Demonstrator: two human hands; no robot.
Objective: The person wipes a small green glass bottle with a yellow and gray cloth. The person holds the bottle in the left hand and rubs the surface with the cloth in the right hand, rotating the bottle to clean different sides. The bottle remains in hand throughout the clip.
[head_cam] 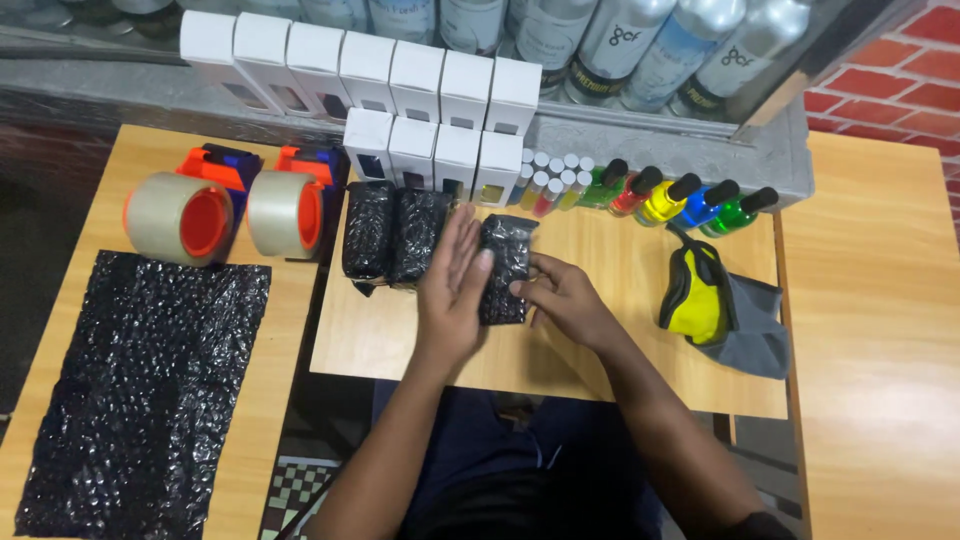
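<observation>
Near the middle of the frame, three black bubble-wrapped bundles lie on the wooden board (620, 260). Two wrapped bundles (392, 235) rest side by side, just left of centre. The third bundle (505, 270) sits between the hands. It is narrow and upright in the picture, glossy and knobbly with bubbles, its top end crumpled.

The left hand (452, 285) lies flat and open, fingers stretched, pressing against the bundle's left side. The right hand (565, 297) pinches the bundle's lower right edge with curled fingertips.

In the upper left stand two tape dispensers (235, 205) with clear rolls on orange cores. One black bubble-wrap sheet (150, 385) spreads over the lower left. Eleven white boxes (420, 105) stand in two rows at top centre, seven behind and four in front. Right of them, five coloured bottles (680, 200) with black caps lie in a row, beside a cluster of small vials (550, 180). A grey and yellow cloth (725, 310) lies at right.
</observation>
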